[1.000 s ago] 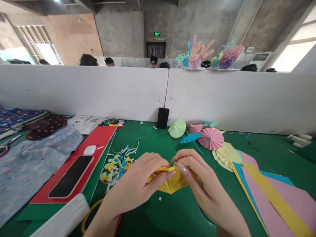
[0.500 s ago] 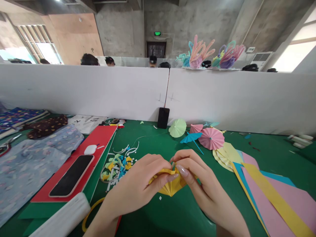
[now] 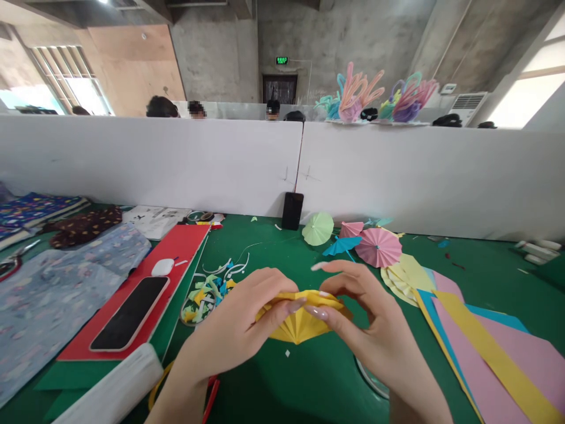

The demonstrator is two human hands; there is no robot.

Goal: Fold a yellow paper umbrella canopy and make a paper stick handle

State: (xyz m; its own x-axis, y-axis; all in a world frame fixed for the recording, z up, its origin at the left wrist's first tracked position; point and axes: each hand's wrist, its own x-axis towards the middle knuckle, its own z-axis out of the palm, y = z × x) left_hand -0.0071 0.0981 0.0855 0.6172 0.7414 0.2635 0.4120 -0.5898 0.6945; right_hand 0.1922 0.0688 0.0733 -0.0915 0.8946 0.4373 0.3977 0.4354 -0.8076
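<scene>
Between both hands is a pleated yellow paper umbrella canopy, its folds fanning down toward me above the green table. My left hand pinches its left side, thumb on the near face and fingers behind. On the right side, my right hand grips the rim between thumb and a finger, while the index finger is lifted off the paper. Beyond the hands stand finished-looking paper umbrellas: a light green one, a blue one and a pink one. Round pale yellow paper pieces lie to their right.
Coloured paper sheets lie at right. Paper scraps are heaped left of my hands. Further left are a phone on a red folder, a white roll and scissors. A white partition bounds the table's back.
My right index finger has lifted off the yellow paper, and the right hand has opened out somewhat. The canopy now lies flatter and wider, shifted slightly left. More of a round rim shows under my right wrist.
</scene>
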